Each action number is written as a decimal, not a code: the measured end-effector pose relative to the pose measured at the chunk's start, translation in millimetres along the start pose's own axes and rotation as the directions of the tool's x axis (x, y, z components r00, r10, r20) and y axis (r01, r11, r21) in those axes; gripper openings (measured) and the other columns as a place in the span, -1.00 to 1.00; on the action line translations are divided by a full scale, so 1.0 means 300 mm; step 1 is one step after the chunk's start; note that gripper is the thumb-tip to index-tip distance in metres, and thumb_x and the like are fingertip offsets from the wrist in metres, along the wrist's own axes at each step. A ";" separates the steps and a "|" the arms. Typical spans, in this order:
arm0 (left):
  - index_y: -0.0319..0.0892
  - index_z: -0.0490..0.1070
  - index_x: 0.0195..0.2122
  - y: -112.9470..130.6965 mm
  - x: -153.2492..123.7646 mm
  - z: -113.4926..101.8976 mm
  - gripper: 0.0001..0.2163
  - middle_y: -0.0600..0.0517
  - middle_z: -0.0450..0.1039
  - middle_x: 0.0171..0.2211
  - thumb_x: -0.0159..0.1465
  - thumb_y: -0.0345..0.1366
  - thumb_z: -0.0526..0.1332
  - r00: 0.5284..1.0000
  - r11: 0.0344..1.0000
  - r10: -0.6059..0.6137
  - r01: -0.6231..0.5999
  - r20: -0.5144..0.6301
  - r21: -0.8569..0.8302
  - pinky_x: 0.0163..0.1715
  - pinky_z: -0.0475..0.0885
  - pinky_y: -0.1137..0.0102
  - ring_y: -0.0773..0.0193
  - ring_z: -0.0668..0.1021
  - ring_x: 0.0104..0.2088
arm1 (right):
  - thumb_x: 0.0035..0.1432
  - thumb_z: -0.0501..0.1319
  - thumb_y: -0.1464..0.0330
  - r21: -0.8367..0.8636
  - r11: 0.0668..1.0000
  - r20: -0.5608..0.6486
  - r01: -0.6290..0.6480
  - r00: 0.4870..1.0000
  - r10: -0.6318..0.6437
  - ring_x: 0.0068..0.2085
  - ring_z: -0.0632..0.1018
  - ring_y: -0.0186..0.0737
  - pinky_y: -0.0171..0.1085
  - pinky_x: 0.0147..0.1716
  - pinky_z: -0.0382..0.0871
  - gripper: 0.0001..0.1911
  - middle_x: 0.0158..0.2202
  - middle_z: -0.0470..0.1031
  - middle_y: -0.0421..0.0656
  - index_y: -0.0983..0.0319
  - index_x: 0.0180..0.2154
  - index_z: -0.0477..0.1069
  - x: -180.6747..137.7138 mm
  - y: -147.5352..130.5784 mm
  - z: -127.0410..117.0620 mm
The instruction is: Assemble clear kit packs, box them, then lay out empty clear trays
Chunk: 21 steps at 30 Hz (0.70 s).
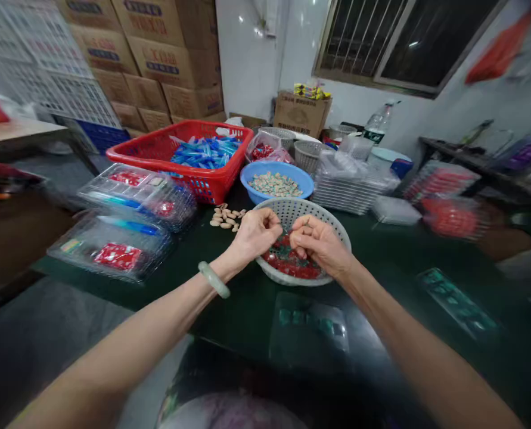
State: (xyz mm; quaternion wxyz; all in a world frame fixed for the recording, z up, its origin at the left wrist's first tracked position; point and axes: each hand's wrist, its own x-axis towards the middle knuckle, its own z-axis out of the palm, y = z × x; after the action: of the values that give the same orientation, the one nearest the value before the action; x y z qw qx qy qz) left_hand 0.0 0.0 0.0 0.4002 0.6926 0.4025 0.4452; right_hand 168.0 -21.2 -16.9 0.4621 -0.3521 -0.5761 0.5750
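Note:
Both hands are raised over a grey perforated basket point(337, 226), which has red packets point(287, 265) in its bottom. My left hand point(258, 231), with a pale green bangle point(214, 280) on its wrist, is closed, thumb against fingertips. Just to its right, my right hand point(319, 241) is curled in a similar pinch. Whatever the fingers hold, if anything, is too small or hidden to name. On the table in front of the basket lies a clear plastic tray point(310, 328) with moulded compartments.
Beyond the basket stand a blue bowl point(246, 179) of small pieces and a red basket point(153, 161) of blue items. Beige pieces point(224, 217) lie left of my hands. Filled clear packs point(113, 247) sit at left; stacked clear trays point(348, 187) and another tray point(457, 301) at right.

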 end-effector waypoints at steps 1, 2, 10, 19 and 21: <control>-0.32 0.33 -0.49 0.000 0.003 -0.002 -0.98 0.07 0.26 -0.60 0.04 -0.47 0.14 0.998 0.999 -0.041 0.040 -0.055 -0.029 -0.66 0.14 0.58 0.44 0.28 -0.61 | -0.02 0.31 0.35 0.054 0.998 -0.003 0.023 1.000 -0.023 -0.61 0.33 -0.47 -0.46 -0.64 0.16 -0.73 -0.53 0.41 -0.29 0.21 -0.28 0.26 -0.010 -0.011 0.002; -0.32 0.31 -0.48 -0.001 0.007 -0.004 -0.98 0.09 0.25 -0.63 0.05 -0.46 0.13 0.992 0.995 -0.077 0.071 -0.098 -0.063 -0.69 0.11 0.58 0.45 0.26 -0.64 | -0.02 0.31 0.34 0.085 0.996 -0.004 0.036 0.999 -0.036 -0.61 0.32 -0.47 -0.46 -0.63 0.16 -0.73 -0.53 0.40 -0.30 0.20 -0.29 0.26 -0.018 -0.020 0.004; -0.37 0.37 -0.36 -0.044 0.032 -0.033 -0.79 -0.03 0.39 -0.54 0.00 -0.37 0.30 0.990 0.902 -0.125 0.082 -0.073 -0.423 -0.65 0.30 0.54 0.36 0.41 -0.61 | -0.01 0.13 0.52 -0.484 0.873 0.090 -0.059 0.989 0.117 -0.53 0.45 -0.38 -0.37 -0.52 0.30 -0.81 -0.39 0.50 -0.16 0.25 -0.37 0.50 -0.006 0.031 0.014; -0.37 0.42 -0.37 -0.053 0.008 -0.040 -0.85 0.00 0.40 -0.48 -0.01 -0.47 0.22 1.000 0.965 0.004 -0.004 -0.001 -0.263 -0.56 0.27 0.56 0.42 0.39 -0.54 | 0.07 0.21 0.35 -0.628 0.772 -0.126 0.098 0.966 -0.226 -0.53 0.42 -0.38 -0.38 -0.51 0.28 -0.87 -0.51 0.45 -0.23 0.26 -0.32 0.44 0.004 0.027 0.037; -0.38 0.42 -0.37 -0.054 0.007 -0.032 -0.85 -0.03 0.42 -0.46 -0.01 -0.48 0.21 0.999 0.981 0.030 -0.024 0.028 -0.192 -0.52 0.30 0.54 0.37 0.43 -0.49 | 0.05 0.24 0.32 -0.586 0.800 -0.132 0.130 0.958 -0.253 -0.51 0.44 -0.37 -0.37 -0.49 0.31 -0.82 -0.49 0.46 -0.22 0.25 -0.27 0.42 0.002 0.026 0.038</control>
State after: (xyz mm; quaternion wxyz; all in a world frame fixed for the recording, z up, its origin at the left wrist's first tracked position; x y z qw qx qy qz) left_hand -11.6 9.5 -11.6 0.4650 0.6629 0.3422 0.4767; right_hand 156.0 -23.7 -23.5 0.4478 -0.4708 -0.7040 0.2868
